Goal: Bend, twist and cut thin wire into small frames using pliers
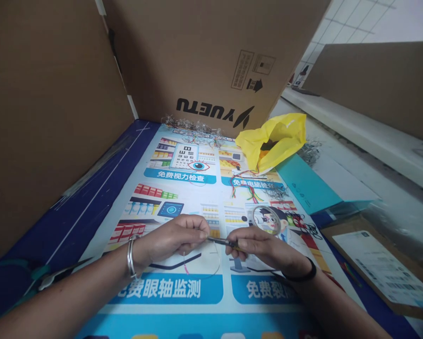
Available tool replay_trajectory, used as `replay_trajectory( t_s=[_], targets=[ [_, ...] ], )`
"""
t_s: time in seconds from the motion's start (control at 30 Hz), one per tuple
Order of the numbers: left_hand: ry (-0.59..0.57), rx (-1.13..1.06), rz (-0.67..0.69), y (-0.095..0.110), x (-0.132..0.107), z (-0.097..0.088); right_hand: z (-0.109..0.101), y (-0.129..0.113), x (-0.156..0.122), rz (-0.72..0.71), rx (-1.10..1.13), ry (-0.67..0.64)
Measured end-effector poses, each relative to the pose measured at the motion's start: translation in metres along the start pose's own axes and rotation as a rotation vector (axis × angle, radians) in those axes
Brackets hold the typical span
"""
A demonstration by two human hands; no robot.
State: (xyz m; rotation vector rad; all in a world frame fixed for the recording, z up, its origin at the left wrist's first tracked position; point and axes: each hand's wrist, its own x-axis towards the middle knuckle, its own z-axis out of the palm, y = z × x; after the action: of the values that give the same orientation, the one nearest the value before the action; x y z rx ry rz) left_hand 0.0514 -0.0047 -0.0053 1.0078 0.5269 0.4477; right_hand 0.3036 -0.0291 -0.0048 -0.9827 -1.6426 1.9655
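My right hand point(259, 244) is closed around small pliers point(222, 241), whose narrow jaws point left. At the tip of the jaws, the fingers of my left hand point(181, 235) pinch a thin wire point(219, 266). Below the fingers the wire hangs in a wide loop over the printed sheet. A short pink piece point(186, 268) dangles under my left hand; it is too small to name. The exact spot where the jaws meet the wire is hidden by my fingertips.
Cardboard walls point(197, 52) stand at the back and left. A yellow bag point(285, 136), coloured cords point(248, 188), tangled wire point(193, 127), a clear ring point(267, 220) and black loops point(305, 225) lie beyond my hands. Green-handled scissors point(38, 273) lie left, a cardboard package point(384, 268) right.
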Motion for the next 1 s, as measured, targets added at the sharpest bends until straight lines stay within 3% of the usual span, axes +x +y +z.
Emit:
replay_trajectory(
  t_s=[0.3, 0.47, 0.63, 1.0],
  targets=[
    [0.076, 0.308, 0.022, 0.005, -0.002, 0.001, 0.001, 0.003, 0.002, 0.035, 0.059, 0.005],
    [0.104, 0.449, 0.11, 0.008, -0.002, 0.001, 0.003, 0.004, 0.002, 0.021, 0.072, 0.005],
    [0.075, 0.512, 0.162, 0.007, -0.002, 0.0, 0.001, 0.006, 0.003, 0.005, 0.09, -0.027],
    [0.061, 0.584, 0.126, 0.008, -0.002, 0.002, -0.004, 0.012, 0.004, 0.017, 0.146, -0.106]
  ],
)
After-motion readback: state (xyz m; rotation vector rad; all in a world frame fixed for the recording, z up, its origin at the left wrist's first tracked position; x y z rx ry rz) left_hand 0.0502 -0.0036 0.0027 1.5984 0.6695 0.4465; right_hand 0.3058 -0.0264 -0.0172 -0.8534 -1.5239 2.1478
